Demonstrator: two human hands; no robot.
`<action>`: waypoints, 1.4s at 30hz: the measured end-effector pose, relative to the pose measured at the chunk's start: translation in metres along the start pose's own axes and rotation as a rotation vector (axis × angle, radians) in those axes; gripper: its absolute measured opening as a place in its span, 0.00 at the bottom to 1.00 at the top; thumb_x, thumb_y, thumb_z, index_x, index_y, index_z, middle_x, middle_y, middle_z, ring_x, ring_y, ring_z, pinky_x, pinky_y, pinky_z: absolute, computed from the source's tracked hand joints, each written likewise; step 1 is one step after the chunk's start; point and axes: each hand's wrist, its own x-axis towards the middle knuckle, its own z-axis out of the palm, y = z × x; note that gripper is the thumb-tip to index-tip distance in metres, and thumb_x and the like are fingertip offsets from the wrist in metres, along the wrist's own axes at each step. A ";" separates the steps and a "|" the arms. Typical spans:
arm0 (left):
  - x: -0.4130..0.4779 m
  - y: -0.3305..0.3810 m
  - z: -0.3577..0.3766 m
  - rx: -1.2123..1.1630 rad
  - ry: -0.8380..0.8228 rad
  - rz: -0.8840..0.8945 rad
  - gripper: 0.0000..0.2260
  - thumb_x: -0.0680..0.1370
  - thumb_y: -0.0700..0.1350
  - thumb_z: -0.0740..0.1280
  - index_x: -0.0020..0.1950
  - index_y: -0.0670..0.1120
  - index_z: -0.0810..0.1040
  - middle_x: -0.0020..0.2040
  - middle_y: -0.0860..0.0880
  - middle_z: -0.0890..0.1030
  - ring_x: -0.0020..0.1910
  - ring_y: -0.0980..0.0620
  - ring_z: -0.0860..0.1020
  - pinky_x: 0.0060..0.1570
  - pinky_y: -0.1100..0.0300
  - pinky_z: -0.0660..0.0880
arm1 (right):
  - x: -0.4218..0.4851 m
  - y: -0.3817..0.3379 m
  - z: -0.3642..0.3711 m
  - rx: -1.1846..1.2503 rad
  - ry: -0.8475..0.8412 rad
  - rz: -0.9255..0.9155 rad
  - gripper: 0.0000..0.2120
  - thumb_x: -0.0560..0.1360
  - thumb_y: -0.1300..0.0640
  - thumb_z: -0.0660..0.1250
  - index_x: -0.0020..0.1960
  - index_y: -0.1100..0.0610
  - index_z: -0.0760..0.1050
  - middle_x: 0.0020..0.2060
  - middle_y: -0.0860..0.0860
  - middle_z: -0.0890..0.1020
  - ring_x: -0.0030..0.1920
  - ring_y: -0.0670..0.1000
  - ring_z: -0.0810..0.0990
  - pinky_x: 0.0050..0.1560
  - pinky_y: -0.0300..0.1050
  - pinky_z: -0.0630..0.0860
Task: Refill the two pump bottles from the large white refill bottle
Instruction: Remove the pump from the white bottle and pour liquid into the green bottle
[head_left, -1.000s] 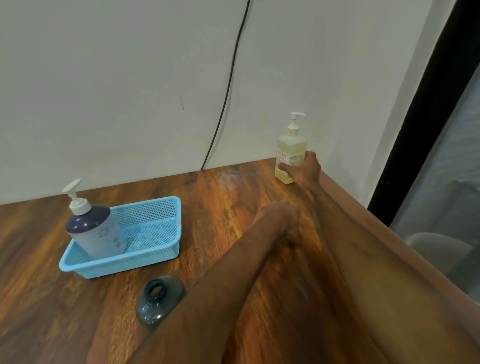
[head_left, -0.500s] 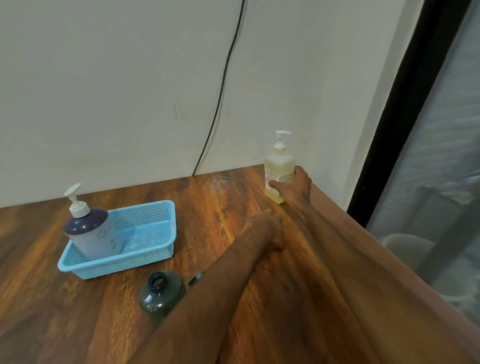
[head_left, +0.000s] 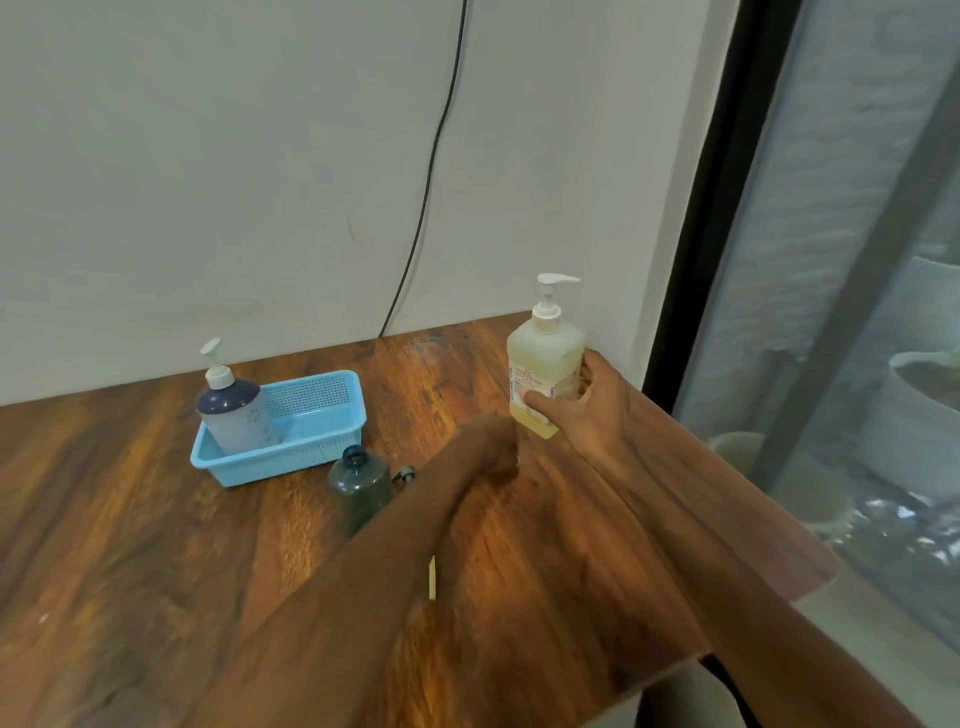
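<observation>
Two hands showed in the head view. The right hand (head_left: 582, 415) wrapped the yellow pump bottle (head_left: 545, 358), upright at the far right corner of the bench (head_left: 130, 545). The left hand (head_left: 491, 447) lay blurred just beside its base, and I could not tell its grip. The step seemingly called for steadying the body and unscrewing the pump collar (head_left: 546, 312) without tilting. The print on the label (head_left: 540, 387) was unreadable.

My left hand (head_left: 491, 449) is blurred; its fingers I cannot tell. My forearm (head_left: 395, 545) hides the base of the dark grey plastic bottle (head_left: 358, 480) and most of a small thing (head_left: 405, 474) beside it.
</observation>
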 end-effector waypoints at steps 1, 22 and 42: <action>-0.007 -0.002 0.000 -0.007 -0.005 0.013 0.19 0.81 0.48 0.68 0.71 0.43 0.77 0.66 0.44 0.80 0.64 0.42 0.78 0.68 0.46 0.76 | -0.010 -0.004 -0.007 0.019 -0.014 0.008 0.37 0.60 0.47 0.85 0.65 0.53 0.75 0.57 0.48 0.83 0.56 0.48 0.83 0.55 0.50 0.84; -0.156 0.007 0.038 -0.600 0.163 0.230 0.38 0.71 0.60 0.78 0.77 0.55 0.67 0.73 0.56 0.76 0.67 0.56 0.77 0.69 0.51 0.77 | -0.153 -0.008 -0.034 -0.048 -0.064 0.085 0.36 0.61 0.44 0.84 0.65 0.51 0.76 0.57 0.42 0.82 0.55 0.43 0.83 0.50 0.43 0.83; -0.127 -0.004 0.046 -0.853 0.196 0.350 0.40 0.71 0.50 0.82 0.78 0.54 0.67 0.72 0.60 0.76 0.66 0.62 0.76 0.64 0.64 0.76 | -0.152 -0.027 -0.011 -0.133 -0.052 0.154 0.48 0.57 0.28 0.77 0.69 0.46 0.66 0.60 0.43 0.77 0.59 0.45 0.78 0.55 0.49 0.81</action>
